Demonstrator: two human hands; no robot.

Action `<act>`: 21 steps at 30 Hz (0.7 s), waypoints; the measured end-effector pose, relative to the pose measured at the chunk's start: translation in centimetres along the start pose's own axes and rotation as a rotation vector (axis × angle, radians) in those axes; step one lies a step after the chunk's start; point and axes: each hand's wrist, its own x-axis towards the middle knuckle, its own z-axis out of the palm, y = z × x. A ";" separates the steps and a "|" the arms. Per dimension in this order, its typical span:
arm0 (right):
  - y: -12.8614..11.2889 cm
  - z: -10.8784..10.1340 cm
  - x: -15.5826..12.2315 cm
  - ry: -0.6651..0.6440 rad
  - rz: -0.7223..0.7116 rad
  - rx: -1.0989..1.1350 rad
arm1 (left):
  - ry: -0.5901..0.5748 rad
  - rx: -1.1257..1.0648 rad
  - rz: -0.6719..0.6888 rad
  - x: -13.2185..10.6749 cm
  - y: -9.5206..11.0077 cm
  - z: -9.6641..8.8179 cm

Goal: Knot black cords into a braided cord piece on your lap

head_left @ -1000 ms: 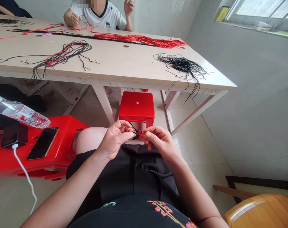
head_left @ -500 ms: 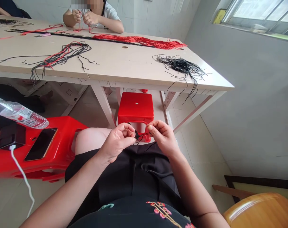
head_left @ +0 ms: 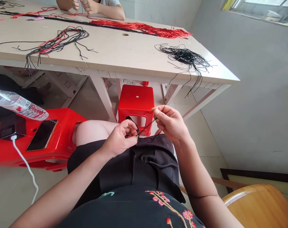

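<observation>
In front of my lap, my left hand (head_left: 121, 139) pinches a thin black cord (head_left: 146, 126) between thumb and fingers, with a small black loop (head_left: 131, 121) standing above them. My right hand (head_left: 169, 123) holds the same cord's other stretch between thumb and forefinger, up and to the right. The cord runs straight between my hands. A hint of red shows near my left fingers, partly hidden. On the table, a tangled bundle of black cords (head_left: 185, 57) lies nearest my right hand, and a black-and-red bundle (head_left: 58, 44) lies to the left.
A red plastic stool (head_left: 136, 104) stands beneath the table edge beyond my knee. To the left, a red stool (head_left: 60, 142) bears a phone (head_left: 42, 135), a water bottle (head_left: 16, 106) and a white cable (head_left: 26, 161). A person's hands (head_left: 86, 5) work red cord across the table.
My hands have moved apart, with my right hand rising up and to the right. The black cord now stretches longer between them. The table sits higher in the view.
</observation>
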 end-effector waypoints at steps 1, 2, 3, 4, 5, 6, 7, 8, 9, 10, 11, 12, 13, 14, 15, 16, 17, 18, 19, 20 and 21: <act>0.0 -0.1 -0.1 0.005 -0.005 0.002 | -0.002 -0.018 0.001 0.0 0.2 0.0; 0.1 -0.3 -0.1 0.012 -0.015 -0.005 | -0.002 -0.036 0.003 -0.1 0.4 0.0; 0.2 -0.6 -0.2 0.016 -0.026 -0.024 | 0.001 -0.055 0.005 -0.1 0.6 0.0; 0.4 -0.8 -0.3 0.018 -0.035 -0.053 | 0.008 -0.075 0.004 0.0 0.8 0.0; 0.6 -1.0 -0.4 0.013 -0.039 -0.088 | 0.017 -0.096 -0.001 0.0 0.9 0.0; 0.9 -1.2 -0.6 -0.003 -0.033 -0.122 | 0.027 -0.118 -0.008 0.0 1.1 0.1; 1.2 -1.3 -0.8 -0.031 -0.020 -0.145 | 0.036 -0.141 -0.014 0.1 1.2 0.1; 1.4 -1.3 -1.0 -0.070 -0.004 -0.157 | 0.044 -0.162 -0.016 0.1 1.2 0.0; 1.7 -1.3 -1.1 -0.116 0.011 -0.162 | 0.046 -0.179 -0.017 0.2 1.3 0.0; 2.0 -1.2 -1.3 -0.162 0.022 -0.167 | 0.045 -0.193 -0.015 0.2 1.3 0.0; 2.2 -1.1 -1.5 -0.205 0.027 -0.176 | 0.041 -0.204 -0.013 0.3 1.3 -0.1; 2.4 -1.0 -1.6 -0.245 0.027 -0.187 | 0.033 -0.212 -0.010 0.3 1.2 -0.1; 2.6 -0.8 -1.7 -0.281 0.022 -0.196 | 0.023 -0.218 -0.010 0.3 1.2 -0.1; 2.7 -0.7 -1.8 -0.316 0.015 -0.201 | 0.016 -0.223 -0.010 0.3 1.2 -0.2; 2.9 -0.5 -1.8 -0.345 0.005 -0.202 | 0.012 -0.227 -0.009 0.3 1.3 -0.2; 3.0 -0.4 -1.8 -0.364 -0.008 -0.206 | 0.011 -0.230 -0.008 0.3 1.3 -0.2; 3.0 -0.4 -1.8 -0.368 -0.021 -0.219 | 0.012 -0.231 -0.007 0.3 1.3 -0.2; 3.1 -0.3 -1.8 -0.358 -0.029 -0.243 | 0.013 -0.232 -0.007 0.2 1.4 -0.2; 3.1 -0.3 -1.8 -0.340 -0.035 -0.272 | 0.012 -0.232 -0.007 0.2 1.5 -0.2; 3.1 -0.3 -1.8 -0.324 -0.038 -0.305 | 0.011 -0.230 -0.005 0.2 1.5 -0.2; 3.1 -0.4 -1.8 -0.314 -0.042 -0.336 | 0.008 -0.227 -0.005 0.2 1.6 -0.2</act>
